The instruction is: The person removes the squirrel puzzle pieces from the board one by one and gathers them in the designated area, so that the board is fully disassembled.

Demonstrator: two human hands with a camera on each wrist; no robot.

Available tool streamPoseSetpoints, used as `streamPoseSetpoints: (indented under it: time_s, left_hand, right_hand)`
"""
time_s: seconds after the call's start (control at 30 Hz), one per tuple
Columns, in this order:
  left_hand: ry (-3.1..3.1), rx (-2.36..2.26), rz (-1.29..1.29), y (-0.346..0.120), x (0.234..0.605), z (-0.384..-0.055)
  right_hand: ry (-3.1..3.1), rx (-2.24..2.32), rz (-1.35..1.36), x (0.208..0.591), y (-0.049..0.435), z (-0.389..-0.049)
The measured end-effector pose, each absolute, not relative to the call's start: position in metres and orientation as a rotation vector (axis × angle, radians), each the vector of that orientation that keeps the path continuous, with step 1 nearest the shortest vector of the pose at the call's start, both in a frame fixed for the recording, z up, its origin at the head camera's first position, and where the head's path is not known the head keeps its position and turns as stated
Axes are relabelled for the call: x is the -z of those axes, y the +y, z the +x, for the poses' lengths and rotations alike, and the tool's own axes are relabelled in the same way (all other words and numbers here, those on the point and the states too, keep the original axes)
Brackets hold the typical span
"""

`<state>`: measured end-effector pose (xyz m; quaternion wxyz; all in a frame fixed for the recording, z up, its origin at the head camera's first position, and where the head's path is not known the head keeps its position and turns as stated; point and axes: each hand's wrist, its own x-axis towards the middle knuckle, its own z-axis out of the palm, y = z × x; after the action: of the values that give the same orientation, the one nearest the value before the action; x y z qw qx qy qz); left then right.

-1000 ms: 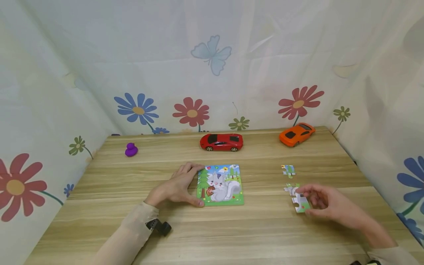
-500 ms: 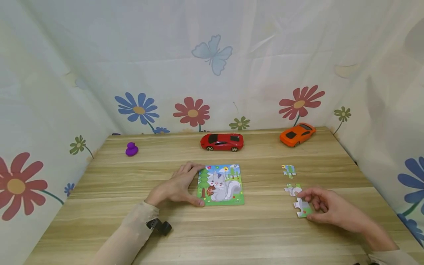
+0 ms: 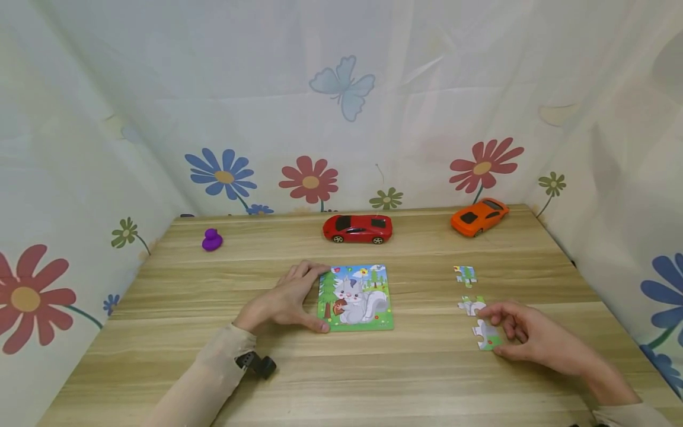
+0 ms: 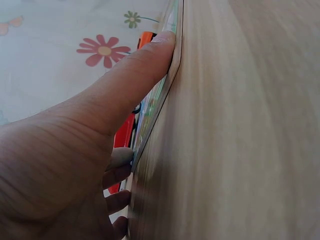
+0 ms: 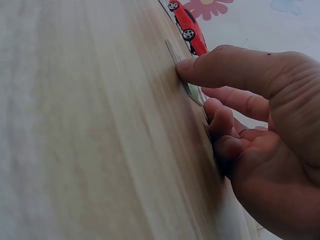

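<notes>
A square jigsaw puzzle with a grey squirrel picture lies flat in the middle of the table. My left hand rests at its left side, fingers near the upper corner and the fairly straight thumb touching the lower corner. To the right, my right hand pinches a loose puzzle piece between thumb and index finger, the other fingers curled beneath. That piece is flat on the table, grey and green with a red spot. Just behind it lie a second puzzle piece and a third puzzle piece.
Along the back of the wooden table stand a red toy car and an orange toy car. A small purple duck sits at the back left. Flower-printed curtains enclose the table on its back and sides.
My right hand has drawn the near puzzle piece slightly toward me and to the right, apart from the piece behind it. The left hand and the puzzle stay in place.
</notes>
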<state>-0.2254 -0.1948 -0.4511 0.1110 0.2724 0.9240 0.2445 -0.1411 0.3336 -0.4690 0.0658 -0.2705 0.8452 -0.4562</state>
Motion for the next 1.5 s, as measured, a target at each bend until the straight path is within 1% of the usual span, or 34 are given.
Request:
streamPoseSetpoints:
  time_s: [0.53, 0.8, 0.93, 1.17, 1.5]
  left_hand:
    - [2.706, -0.708, 0.791, -0.193, 0.451, -0.228]
    - [2.706, -0.698, 0.800, -0.192, 0.452, -0.228]
    - [2.701, -0.712, 0.806, -0.192, 0.451, -0.228]
    - [2.712, -0.701, 0.793, -0.194, 0.452, -0.228]
    - [2.715, -0.701, 0.793, -0.196, 0.453, -0.228]
  right_hand:
    - [2.567, 1.360, -0.817, 0.467, 0.335, -0.140]
    - [2.536, 1.359, -0.729, 0.464, 0.337, -0.142]
    - [2.563, 1.348, -0.702, 0.456, 0.333, -0.145]
    - [2.634, 1.370, -0.655, 0.434, 0.313, -0.158]
    - [2.617, 1.376, -0.679, 0.406, 0.278, -0.186]
